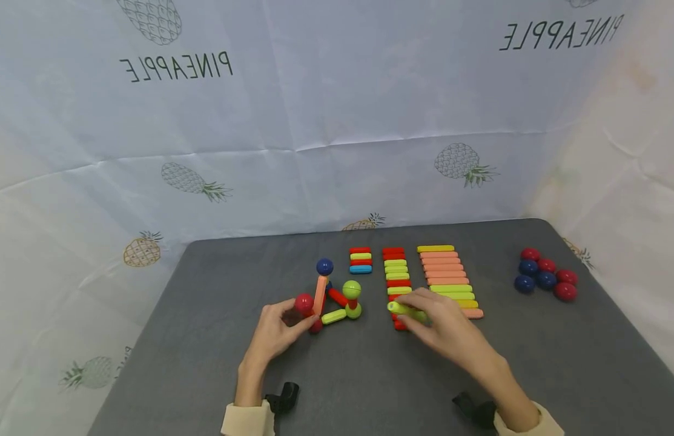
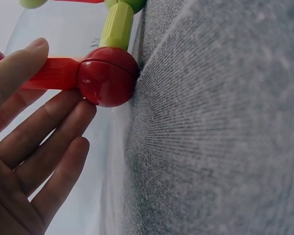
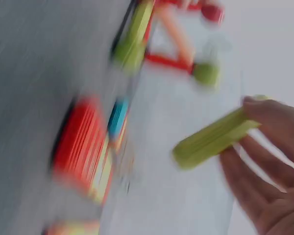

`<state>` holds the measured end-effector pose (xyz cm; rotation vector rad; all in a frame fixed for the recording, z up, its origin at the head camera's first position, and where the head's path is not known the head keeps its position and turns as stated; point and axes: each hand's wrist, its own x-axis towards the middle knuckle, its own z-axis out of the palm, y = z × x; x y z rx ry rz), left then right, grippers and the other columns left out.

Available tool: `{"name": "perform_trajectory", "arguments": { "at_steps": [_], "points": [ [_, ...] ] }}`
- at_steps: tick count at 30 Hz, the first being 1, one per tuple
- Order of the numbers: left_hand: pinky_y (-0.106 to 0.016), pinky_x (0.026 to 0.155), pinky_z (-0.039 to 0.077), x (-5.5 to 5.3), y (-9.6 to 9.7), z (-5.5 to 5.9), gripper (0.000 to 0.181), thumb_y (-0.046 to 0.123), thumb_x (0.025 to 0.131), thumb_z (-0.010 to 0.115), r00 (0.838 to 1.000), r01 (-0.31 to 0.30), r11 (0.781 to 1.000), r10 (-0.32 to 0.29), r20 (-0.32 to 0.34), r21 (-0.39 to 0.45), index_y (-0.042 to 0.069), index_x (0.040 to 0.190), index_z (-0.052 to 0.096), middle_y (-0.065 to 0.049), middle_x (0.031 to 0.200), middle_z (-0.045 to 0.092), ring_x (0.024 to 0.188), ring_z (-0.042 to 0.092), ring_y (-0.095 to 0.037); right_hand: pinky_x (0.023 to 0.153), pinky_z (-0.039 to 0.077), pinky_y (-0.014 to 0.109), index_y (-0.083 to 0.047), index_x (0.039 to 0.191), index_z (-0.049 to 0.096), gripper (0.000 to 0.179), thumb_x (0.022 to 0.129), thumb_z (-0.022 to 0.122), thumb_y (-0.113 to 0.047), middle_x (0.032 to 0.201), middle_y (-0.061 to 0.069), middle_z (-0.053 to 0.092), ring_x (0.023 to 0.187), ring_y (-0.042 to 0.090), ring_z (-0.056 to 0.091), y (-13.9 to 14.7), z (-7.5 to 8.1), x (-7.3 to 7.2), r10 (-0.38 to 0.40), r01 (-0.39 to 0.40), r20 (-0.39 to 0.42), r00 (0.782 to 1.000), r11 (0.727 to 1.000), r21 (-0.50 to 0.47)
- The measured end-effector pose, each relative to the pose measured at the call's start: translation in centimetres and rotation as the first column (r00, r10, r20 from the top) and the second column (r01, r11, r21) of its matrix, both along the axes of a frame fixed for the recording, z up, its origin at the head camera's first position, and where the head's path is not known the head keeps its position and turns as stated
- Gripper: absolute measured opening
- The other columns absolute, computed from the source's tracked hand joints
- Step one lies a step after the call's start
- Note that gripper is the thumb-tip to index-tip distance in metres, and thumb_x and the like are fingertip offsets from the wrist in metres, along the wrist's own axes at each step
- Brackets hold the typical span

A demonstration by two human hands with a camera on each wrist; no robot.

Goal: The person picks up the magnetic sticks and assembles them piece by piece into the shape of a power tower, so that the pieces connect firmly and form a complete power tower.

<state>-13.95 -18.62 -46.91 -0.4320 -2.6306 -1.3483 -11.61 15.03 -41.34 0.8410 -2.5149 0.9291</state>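
Right hand now, thumb and fingers pinching a yellow-green ribbed rod over the column of short rods; its wrist view is blurred, so the end's shape is hard to tell. Left hand grips a red rod of the ball-and-rod frame on the desk. Looks like part-fetching; next calls for lining that ribbed rod up with a ball while steadying the frame.

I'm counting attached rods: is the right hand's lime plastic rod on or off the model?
Off: the ribbed lime rod is pinched in the right hand, apart from the ball-and-stick model.
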Motion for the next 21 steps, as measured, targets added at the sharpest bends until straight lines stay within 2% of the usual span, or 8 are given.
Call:
{"name": "perform_trajectory", "arguments": {
  "at_steps": [4, 6, 8, 12, 16, 21],
  "points": [
    [-0.022, 0.074, 0.059, 0.0, -0.1, 0.0, 0.02, 0.02, 0.083, 0.086, 1.0, 0.0, 1.0, 0.0, -0.008, 0.0, 0.014, 0.101, 0.078, 0.0, 0.091, 0.079, 0.075, 0.072, -0.006, 0.07, 0.06, 0.023, -0.007, 0.105, 0.076, 0.033, 0.075, 0.089, -0.002, 0.095, 0.001, 0.076, 0.078, 0.01, 0.07, -4.8, 0.0, -0.2, 0.14, -0.15, -0.09, 0.986, 0.983, -0.11],
    [-0.022, 0.073, 0.06, 0.0, -0.1, 0.0, 0.02, 0.02, 0.083, 0.086, 1.0, 0.008, 1.0, -0.008, -0.019, 0.0, 0.014, 0.101, 0.078, 0.0, 0.091, 0.079, 0.075, 0.073, -0.006, 0.073, 0.06, 0.022, -0.006, 0.105, 0.076, 0.032, 0.076, 0.087, -0.001, 0.094, 0.002, 0.077, 0.079, 0.01, 0.072, -7.0, -0.5, -0.4, 0.193, -0.208, -0.122, 0.974, 0.97, -0.124],
    [-0.023, 0.073, 0.06, -0.1, -0.1, -0.2, 0.02, 0.019, 0.084, 0.086, 0.999, 0.022, 1.0, -0.022, -0.034, -0.003, 0.013, 0.101, 0.078, -0.001, 0.091, 0.079, 0.074, 0.072, -0.005, 0.075, 0.059, 0.019, -0.007, 0.105, 0.076, 0.03, 0.078, 0.086, -0.003, 0.094, 0.002, 0.078, 0.081, 0.009, 0.073, -8.8, -1.1, -0.7, 0.213, -0.229, -0.134, 0.968, 0.966, -0.12],
    [-0.022, 0.073, 0.06, -0.2, 0.0, -0.4, 0.022, 0.019, 0.085, 0.084, 0.998, 0.049, 0.999, -0.049, -0.04, -0.002, 0.011, 0.104, 0.077, -0.003, 0.094, 0.079, 0.075, 0.073, -0.006, 0.075, 0.059, 0.018, -0.008, 0.106, 0.076, 0.027, 0.081, 0.084, -0.003, 0.095, 0.003, 0.079, 0.081, 0.009, 0.075, -10.8, -2.1, -1.2, 0.18, -0.192, -0.108, 0.978, 0.975, -0.115],
    [-0.022, 0.073, 0.06, -0.3, -0.1, -0.3, 0.022, 0.02, 0.085, 0.084, 0.998, 0.048, 0.999, -0.048, -0.042, 0.004, 0.012, 0.105, 0.078, -0.003, 0.094, 0.08, 0.076, 0.074, -0.007, 0.074, 0.06, 0.02, -0.009, 0.106, 0.077, 0.024, 0.083, 0.083, -0.005, 0.094, 0.001, 0.079, 0.08, 0.009, 0.075, -11.6, -2.6, -1.6, 0.111, -0.117, -0.067, 0.992, 0.988, -0.104],
    [-0.023, 0.072, 0.06, -0.3, -0.3, -0.2, 0.02, 0.022, 0.086, 0.084, 0.998, 0.04, 0.999, -0.04, -0.041, 0.01, 0.015, 0.103, 0.078, -0.002, 0.093, 0.079, 0.075, 0.073, -0.006, 0.07, 0.059, 0.021, -0.009, 0.104, 0.077, 0.022, 0.083, 0.083, -0.005, 0.091, 0.001, 0.078, 0.073, 0.008, 0.071, -12.3, -3.1, -1.9, 0.051, -0.054, -0.051, 0.997, 0.996, -0.072]
  ]
}}
